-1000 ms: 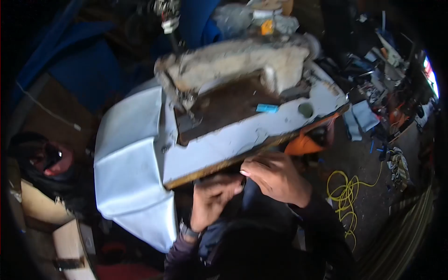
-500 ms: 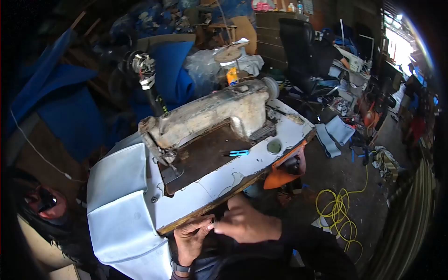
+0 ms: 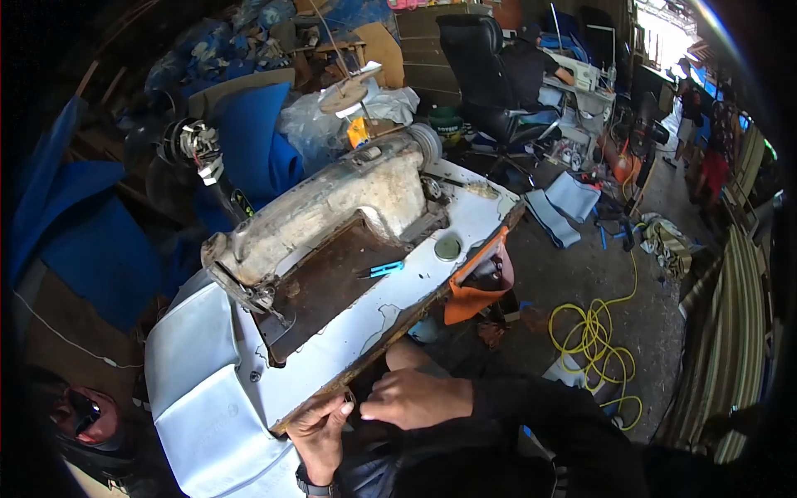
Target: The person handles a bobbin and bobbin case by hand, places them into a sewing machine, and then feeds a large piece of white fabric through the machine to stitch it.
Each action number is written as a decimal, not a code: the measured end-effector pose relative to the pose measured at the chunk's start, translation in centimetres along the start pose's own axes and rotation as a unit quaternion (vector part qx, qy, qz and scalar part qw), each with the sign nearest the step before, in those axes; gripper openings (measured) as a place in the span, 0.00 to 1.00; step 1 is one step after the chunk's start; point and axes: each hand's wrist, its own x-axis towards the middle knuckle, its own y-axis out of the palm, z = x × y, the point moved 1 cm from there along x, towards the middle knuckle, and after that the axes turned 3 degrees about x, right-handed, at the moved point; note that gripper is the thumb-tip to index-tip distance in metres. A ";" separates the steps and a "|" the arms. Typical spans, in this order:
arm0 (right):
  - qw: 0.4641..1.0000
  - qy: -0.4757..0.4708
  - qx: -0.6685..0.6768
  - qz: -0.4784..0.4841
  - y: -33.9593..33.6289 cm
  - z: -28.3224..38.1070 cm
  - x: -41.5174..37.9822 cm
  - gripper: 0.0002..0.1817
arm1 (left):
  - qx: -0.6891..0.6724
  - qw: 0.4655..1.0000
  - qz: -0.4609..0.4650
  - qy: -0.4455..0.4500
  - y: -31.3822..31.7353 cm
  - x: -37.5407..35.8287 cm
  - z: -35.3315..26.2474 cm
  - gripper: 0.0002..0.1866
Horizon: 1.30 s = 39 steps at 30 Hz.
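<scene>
- Pinches a small dark piece (image 3: 350, 400) in the left hand (image 3: 320, 436), between thumb and fingertips, just off the near side of the table's wooden edge (image 3: 378, 350); too small and partly hidden to identify.
- Brings the right hand (image 3: 419, 400) close beside it, fingers curled narrow and pointing toward the left fingertips; cannot tell from this view of anything gripped there, or of contact with the piece.
- Best to use the left pinch as a firm holder, with light pressure, leaving fine movement to the right fingertips.
- Brace the left wrist, banded by a watch (image 3: 318, 490), near the body to limit shake, and turn the piece toward the eyes for a clear view past the knuckles.
- Work slowly: likely easy to drop at this size, and hard to find again below the hands. Cup the spare left fingers underneath as a catch.
- Mind the table edge just beyond the left fingertips; allow a little room against knocks.
- Shows beyond both hands a worn sewing machine (image 3: 332, 195) on a chipped white tabletop (image 3: 332, 353), with blue-handled snips (image 3: 386, 269) and a round green tin (image 3: 447, 246) on the machine's near side.
- Shows pale folded material (image 3: 220, 440) left of the left hand, and coiled yellow cable (image 3: 581, 339) on the floor, right of the right hand.
</scene>
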 end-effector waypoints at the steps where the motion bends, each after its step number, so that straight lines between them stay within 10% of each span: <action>1: 0.999 0.004 -0.033 0.017 -0.3 0.7 0.2 0.06 | 0.029 0.999 0.023 0.004 0.0 0.2 0.0 0.08; 5: 0.986 0.166 -0.024 0.002 -2.1 -2.1 -0.6 0.09 | 0.027 0.993 0.110 0.017 0.1 0.2 -0.7 0.09; 8: 0.992 0.080 -0.091 -0.024 -2.8 -1.4 -0.7 0.10 | -0.014 0.991 0.127 -0.046 -0.1 0.4 -0.8 0.13; 11: 0.986 0.041 0.144 -0.075 -5.8 1.3 0.1 0.18 | -0.056 0.979 0.168 -0.099 0.2 0.6 -0.7 0.29; 19: 0.995 -0.043 0.037 -0.078 -5.7 2.0 -1.3 0.19 | -0.031 0.941 0.282 -0.186 1.1 2.9 -3.8 0.43; 22: 0.991 -0.043 0.030 -0.121 -6.1 2.5 -1.5 0.15 | 0.005 0.938 0.326 -0.115 1.4 3.4 -3.0 0.38; 28: 0.989 -0.040 0.081 -0.120 -7.4 2.2 -1.8 0.13 | -0.036 0.946 0.196 -0.257 3.8 3.9 -2.9 0.26; 30: 0.953 0.079 0.248 -0.158 -6.7 1.8 -2.8 0.11 | -0.057 0.981 0.170 0.074 7.0 3.4 -2.8 0.28; 33: 0.654 0.185 0.672 -0.295 -8.1 0.4 -3.6 0.13 | 0.193 0.932 0.257 0.166 8.3 4.0 -1.6 0.19; 35: 0.594 0.164 0.703 -0.355 -11.9 -1.9 -4.4 0.13 | 0.272 0.887 0.287 0.239 9.9 3.1 -0.3 0.15; 39: 0.674 0.202 0.392 -0.592 -21.1 -6.9 -10.5 0.07 | 0.329 0.870 0.298 0.215 9.8 1.7 2.0 0.13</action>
